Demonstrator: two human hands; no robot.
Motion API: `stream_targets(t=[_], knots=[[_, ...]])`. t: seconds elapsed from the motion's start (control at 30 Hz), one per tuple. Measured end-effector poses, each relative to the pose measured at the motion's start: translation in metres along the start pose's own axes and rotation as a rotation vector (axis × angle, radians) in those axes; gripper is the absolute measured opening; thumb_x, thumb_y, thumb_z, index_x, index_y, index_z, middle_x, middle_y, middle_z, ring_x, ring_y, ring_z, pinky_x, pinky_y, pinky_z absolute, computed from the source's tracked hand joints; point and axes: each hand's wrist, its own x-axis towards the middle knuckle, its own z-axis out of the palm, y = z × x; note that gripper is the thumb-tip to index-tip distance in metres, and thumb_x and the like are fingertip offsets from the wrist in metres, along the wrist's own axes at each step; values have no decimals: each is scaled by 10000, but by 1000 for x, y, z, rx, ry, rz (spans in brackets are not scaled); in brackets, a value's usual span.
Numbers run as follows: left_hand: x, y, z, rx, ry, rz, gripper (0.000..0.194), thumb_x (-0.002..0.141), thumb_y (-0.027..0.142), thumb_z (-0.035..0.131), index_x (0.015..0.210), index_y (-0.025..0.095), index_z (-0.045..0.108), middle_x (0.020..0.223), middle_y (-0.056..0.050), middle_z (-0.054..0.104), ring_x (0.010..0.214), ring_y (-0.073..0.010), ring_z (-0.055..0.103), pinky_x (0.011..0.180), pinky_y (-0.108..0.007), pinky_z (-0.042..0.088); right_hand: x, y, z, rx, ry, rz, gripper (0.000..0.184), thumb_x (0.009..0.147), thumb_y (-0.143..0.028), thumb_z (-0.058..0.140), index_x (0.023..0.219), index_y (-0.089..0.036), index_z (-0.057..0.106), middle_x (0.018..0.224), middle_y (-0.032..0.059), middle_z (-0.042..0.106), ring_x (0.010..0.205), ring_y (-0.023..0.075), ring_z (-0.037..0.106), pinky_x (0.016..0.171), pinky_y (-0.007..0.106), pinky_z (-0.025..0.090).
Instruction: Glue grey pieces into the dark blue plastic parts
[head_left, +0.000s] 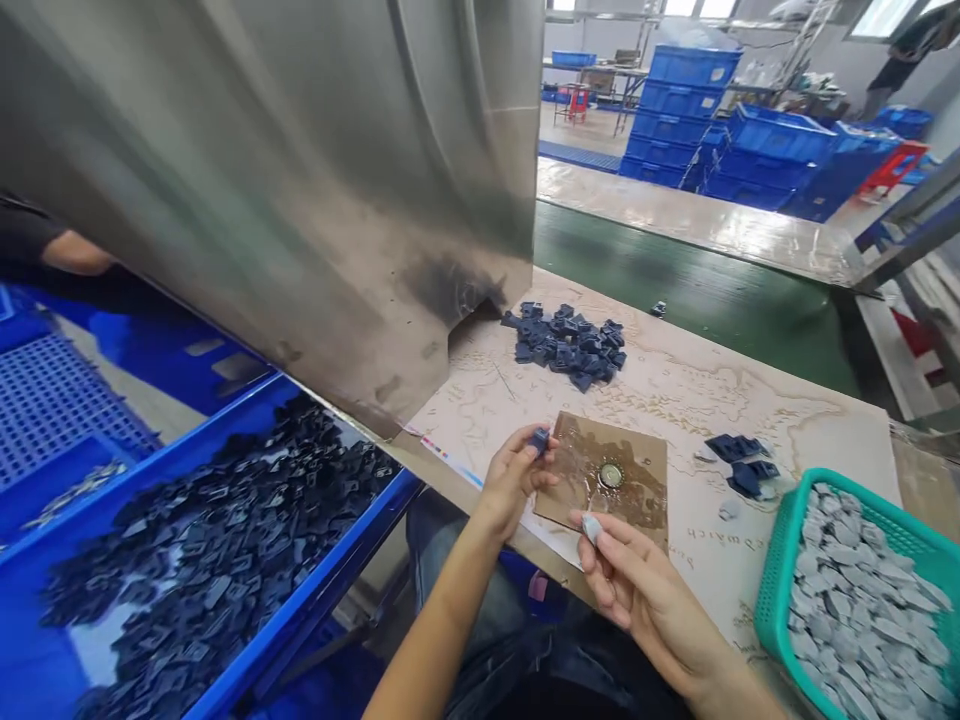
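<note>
My left hand (517, 470) pinches a small dark blue plastic part (539, 439) between thumb and fingers, above the left edge of a brown square board (649, 455). Between the thumb and forefinger of my right hand (630, 575) is a small light grey piece (592, 527), held over the board's front edge. The two pieces are apart. On the board sits a small round metal disc (610, 475), with a wet-looking patch around it. Beyond the board lies a heap of dark blue parts (570, 345) on the paper-covered table.
A green basket (776, 585) of light grey pieces stands at the right, near several loose dark parts (742, 460). A blue tray (300, 590) full of dark parts is at the left. A metal panel (360, 250) rises ahead; a green conveyor belt (697, 280) runs behind. Another person's arm (79, 252) shows far left.
</note>
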Motion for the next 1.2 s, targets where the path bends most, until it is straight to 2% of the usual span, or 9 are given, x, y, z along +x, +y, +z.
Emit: stream_targets(t=[0.17,0.3,0.5,0.6,0.7,0.8,0.93,1.07,1.2], knots=[[-3,1,-1,0,-21,9,345,568,345,586,862,166,585,789,-45,561,653,-114,480,485,-203,419,18,-11,-4,-65,210,-99,397,525,-428,833,793,-156,727,732,49,624,567,89,512,391,160,383],[-1,1,-3,9,-4,31,309,593,375,571,821,167,583,748,-37,532,609,-102,444,464,-203,373,21,-19,-17,-211,282,-252,429,571,-442,785,889,-162,720,653,33,624,491,90,490,399,206,385],[1,-5,-6,-8,-1,54,414,589,444,718,881,167,625,791,-44,584,629,-102,475,498,-209,399,26,-15,-27,-425,381,-423,467,679,-470,686,1039,-182,614,623,1,614,469,106,527,427,225,399],[0,-7,-7,39,-15,82,448,568,429,769,912,176,633,815,-38,625,644,-100,519,567,-217,440,29,-14,-34,-590,431,-492,367,709,-475,645,932,-199,548,619,-15,595,492,119,547,468,241,441],[-1,-6,-7,148,-17,125,409,555,387,789,871,181,631,844,-43,657,716,-130,581,662,-240,481,31,-18,-42,-913,509,-531,266,733,-457,590,797,-204,540,543,-24,549,465,122,512,471,250,427],[-3,-6,-5,290,-69,161,338,593,368,761,837,181,622,879,-57,672,827,-176,616,756,-277,501,35,-25,-45,-1172,482,-543,241,787,-429,502,811,-201,574,519,-20,545,458,133,508,488,260,426],[-5,-6,-4,386,-152,189,262,656,308,703,869,184,613,932,-60,658,869,-181,621,797,-285,506,40,-28,-47,-1347,386,-543,255,856,-395,408,875,-194,563,650,35,646,554,171,600,560,286,468],[-6,-8,-2,434,-195,229,197,699,240,644,882,177,610,933,-57,630,883,-168,613,799,-265,499,44,-24,-52,-1520,387,-616,268,904,-363,354,907,-197,564,799,77,691,685,205,656,636,309,496],[-5,-8,-2,470,-223,260,186,715,214,628,896,175,605,932,-53,618,878,-163,608,783,-259,499,44,-20,-58,-1612,381,-708,288,935,-342,321,928,-195,568,862,82,698,731,216,670,635,316,512]])
